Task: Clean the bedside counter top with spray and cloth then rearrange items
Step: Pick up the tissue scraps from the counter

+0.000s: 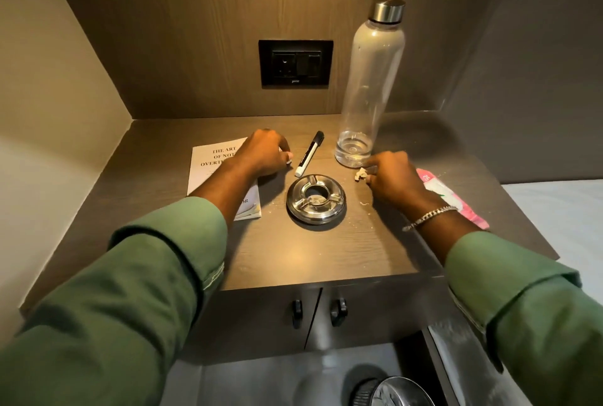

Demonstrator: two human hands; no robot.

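One bottle [368, 85], one marker [309, 153], one ashtray [316, 199], two hands

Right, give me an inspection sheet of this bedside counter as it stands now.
Surface: wood-grain counter top with scattered crumbs.
Job's things: no spray or cloth seen.
Clutter: booklet, marker lying flat, upright clear bottle, steel ashtray, pink packet, crumpled scrap.
Hands: left hand over the booklet, fingers curled by the marker; right hand beside the scrap, fingertips at it; whether either grips anything is unclear.
Cables: nothing seen.
Surroundings: wall socket, cupboard doors below, metal bin on the floor.
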